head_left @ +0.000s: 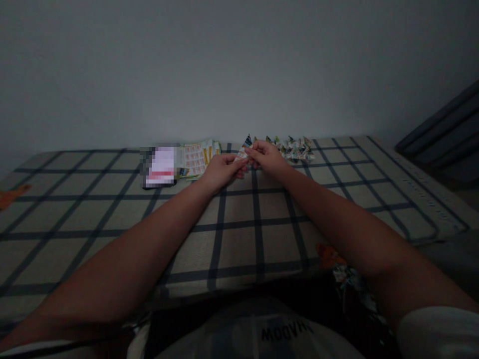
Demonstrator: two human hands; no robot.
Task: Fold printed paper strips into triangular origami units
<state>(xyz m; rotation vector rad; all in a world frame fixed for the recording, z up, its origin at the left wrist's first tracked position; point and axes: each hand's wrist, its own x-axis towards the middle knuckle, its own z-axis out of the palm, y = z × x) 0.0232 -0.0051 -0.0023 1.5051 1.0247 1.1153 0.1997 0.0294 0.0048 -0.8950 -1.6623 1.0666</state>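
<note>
Between my two hands is a small folded piece of printed paper [242, 154], its pointed end tilted up. My left hand [223, 168] pinches its lower left side between thumb and fingers. From the other side, my right hand [266, 156] grips the paper near its upper right edge. Just behind and right of my right hand lies a cluster of folded paper pieces [297, 148] with pointed tips. A stack of printed paper sheets [194, 160] lies left of my left hand.
A phone [161, 167] with a lit, pixelated screen lies left of the sheets. Everything rests on a checked cloth [239, 234] against a plain wall [239, 70]. Dark striped fabric [449, 134] slopes at the right. Orange patches show at the left edge and near my right forearm.
</note>
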